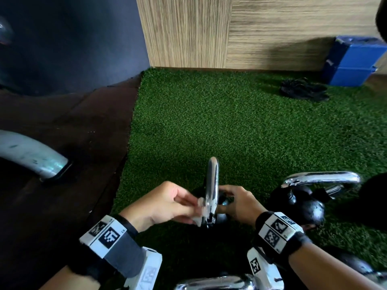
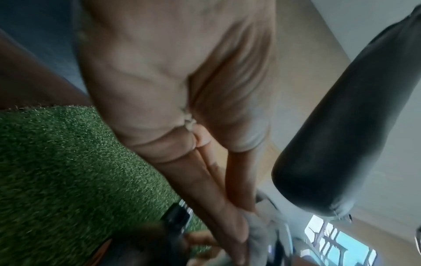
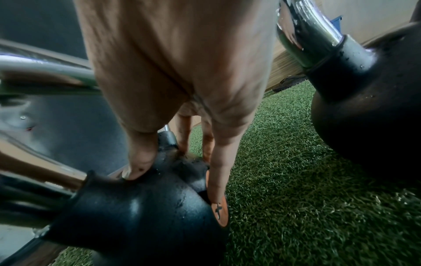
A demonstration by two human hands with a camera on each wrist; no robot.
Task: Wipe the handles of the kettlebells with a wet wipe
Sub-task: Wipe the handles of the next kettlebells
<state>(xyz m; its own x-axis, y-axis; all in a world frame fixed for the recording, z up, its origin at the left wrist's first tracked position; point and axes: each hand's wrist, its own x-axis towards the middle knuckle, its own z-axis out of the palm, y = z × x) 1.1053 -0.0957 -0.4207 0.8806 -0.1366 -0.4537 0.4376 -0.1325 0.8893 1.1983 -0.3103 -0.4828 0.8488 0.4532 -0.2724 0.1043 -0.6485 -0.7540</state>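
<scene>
A black kettlebell (image 3: 141, 212) with a chrome handle (image 1: 212, 185) stands on the green turf (image 1: 230, 126) at centre bottom of the head view. My left hand (image 1: 194, 208) pinches a white wet wipe (image 1: 200, 215) against the lower left leg of that handle; the left wrist view shows the wipe (image 2: 259, 232) bunched under my fingertips. My right hand (image 1: 225, 199) grips the ball just below the handle, thumb (image 3: 139, 162) on one side and a finger (image 3: 218, 178) on the other. A second kettlebell (image 1: 301, 206) stands to the right, a third handle (image 1: 209, 284) at the bottom edge.
A blue box (image 1: 351, 63) and black sandals (image 1: 303, 90) lie at the far right by the wooden wall. A grey metal tube (image 1: 31, 155) rests on the dark mat at left. A black punching bag (image 2: 341, 135) hangs nearby.
</scene>
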